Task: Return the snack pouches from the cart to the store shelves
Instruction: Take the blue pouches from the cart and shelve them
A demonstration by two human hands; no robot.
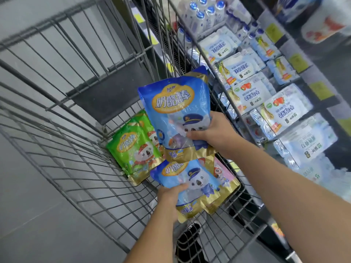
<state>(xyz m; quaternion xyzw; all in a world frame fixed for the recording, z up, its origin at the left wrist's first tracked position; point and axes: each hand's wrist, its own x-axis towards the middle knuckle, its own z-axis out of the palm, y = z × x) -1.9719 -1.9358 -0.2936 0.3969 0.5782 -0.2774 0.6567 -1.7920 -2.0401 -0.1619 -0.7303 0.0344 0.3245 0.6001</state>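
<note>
A glossy blue-and-gold plastic snack pouch printed with a cartoon koala in a cap is being lifted upright above the wire floor of the grey metal shopping cart, close to the cart's right wall. The right hand is pinching it low on its side, thumb across the front and fingers curled behind. A second blue pouch of the same kind is being gripped at its left edge by the left hand, nearer the cart's near end. Two green pouches are lying in the far corner of the basket, and a pink pouch is peeking out beneath the blue ones. These pouches are probably light, soft and slippery, so a firm pinch on the flat lower seam looks safest. Beyond the right wall, store shelves are carrying white milk packs and bottles.
</note>
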